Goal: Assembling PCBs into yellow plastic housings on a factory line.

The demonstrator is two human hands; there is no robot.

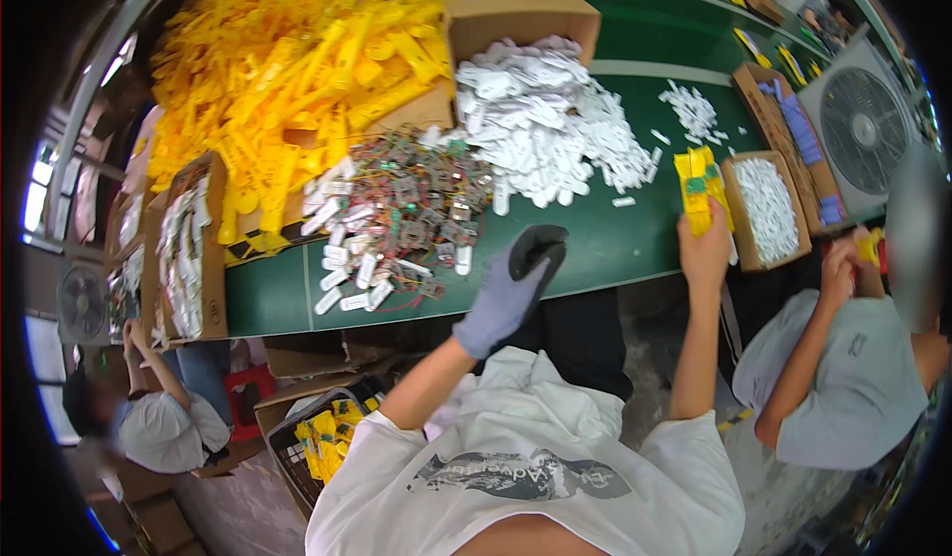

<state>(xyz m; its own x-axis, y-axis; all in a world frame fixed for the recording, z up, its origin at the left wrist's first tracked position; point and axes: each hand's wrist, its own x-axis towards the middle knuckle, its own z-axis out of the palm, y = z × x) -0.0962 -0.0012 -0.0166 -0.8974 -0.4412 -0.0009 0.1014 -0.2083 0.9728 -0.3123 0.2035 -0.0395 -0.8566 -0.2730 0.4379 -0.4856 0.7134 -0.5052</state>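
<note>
My left hand, in a grey glove with black fingers, hovers over the front edge of the green table. Its fingers curl toward the thumb; whatever might be between them is hidden. My bare right hand grips flat yellow plastic pieces with small green parts on them, held upright over the table's right side. Nearest to the left hand lies a tangled heap of wired electronic modules mixed with white pieces. Behind them spreads a large pile of white plastic parts, spilling from a cardboard box.
Yellow plastic parts are heaped at the back left. A box of small white pieces stands right of my right hand. Co-workers sit at right and left. A crate of yellow pieces sits below the table; a fan stands far right.
</note>
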